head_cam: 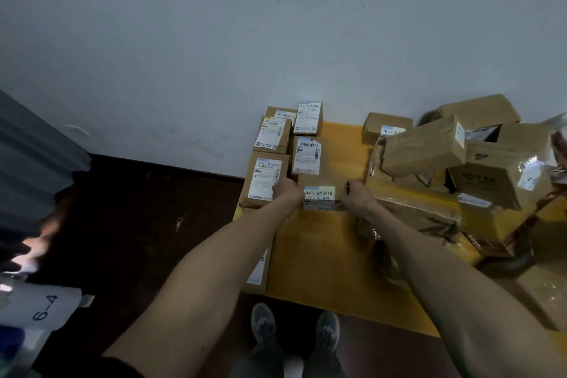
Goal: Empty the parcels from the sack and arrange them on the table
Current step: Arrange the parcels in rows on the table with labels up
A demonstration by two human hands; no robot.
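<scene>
Your left hand [287, 192] and right hand [358, 196] each grip one end of box [320, 190], frame centre, on table [322, 255]. Long axis left-right, between hands. Sorted boxes [306, 156] just beyond, toward upper left.

We gripped a labelled box [320, 192] with left hand [287, 193] and right hand [357, 196] on the table [322, 255] (seemingly against arranged parcels [305, 156]).
</scene>
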